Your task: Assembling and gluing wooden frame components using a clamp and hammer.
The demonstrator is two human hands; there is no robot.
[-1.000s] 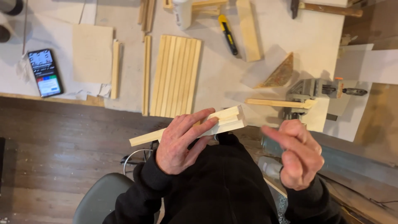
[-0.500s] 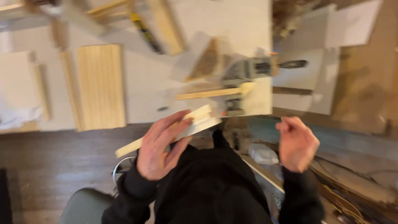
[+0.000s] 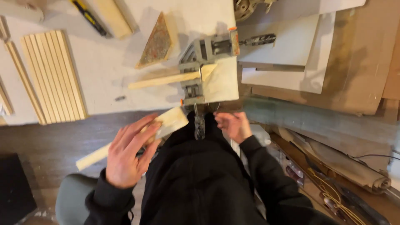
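Observation:
My left hand grips a pale wooden strip that runs from lower left to upper right, just off the table's near edge. My right hand is at the table edge beside the dark handle of a grey corner clamp, fingers curled; whether it touches the handle I cannot tell. The clamp holds a thin wooden strip lying across the white table top.
A row of several wooden slats lies at the left. A triangular wood offcut and a yellow-black utility knife lie farther back. White sheets and brown cardboard cover the right. Cables and rolled paper sit low right.
The view has swung right and down. My right hand has dropped from chest height to the clamp's handle at the table edge. My left hand keeps hold of the wooden strip.

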